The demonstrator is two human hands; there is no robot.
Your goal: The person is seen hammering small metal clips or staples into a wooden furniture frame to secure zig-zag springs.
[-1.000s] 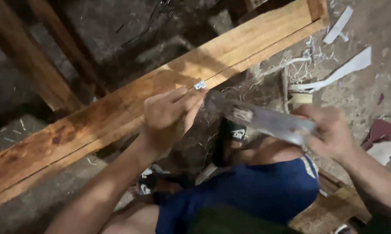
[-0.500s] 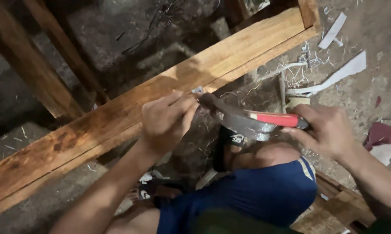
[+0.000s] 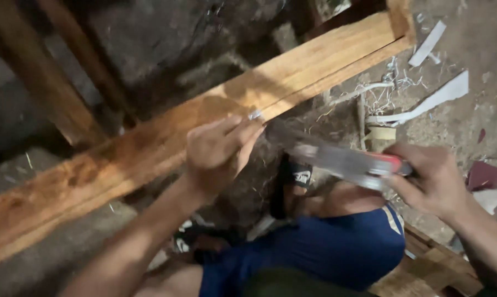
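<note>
- Your left hand [image 3: 218, 151] is closed in a pinch, holding a small metal nail [image 3: 254, 115] upright against the near edge of the long wooden beam [image 3: 149, 148].
- Your right hand [image 3: 433, 181] is wrapped tight around the red handle of a hammer [image 3: 342, 159], which reaches from that hand toward the nail; the tool is blurred, so its head is hard to make out.
- The nail sits about midway along the beam, right at its lower edge, with your fingertips [image 3: 243, 129] touching it on both sides.
- Risk, as I judge it: a strike that lands off-centre would catch your fingertips, since they sit just beside the nail.
- So close to the beam's edge, the nail could lean outward or split the wood if it is driven at a slant.
- A glancing blow could also flick the nail loose into the wood shavings [image 3: 391, 91] beyond the beam's far end.
- Below the beam your knee in blue shorts [image 3: 336, 247] sits near the hammer's path, so the room to swing is tight.
- Above the beam a darker wooden post [image 3: 45, 82] crosses behind it, well apart from your hands.
</note>
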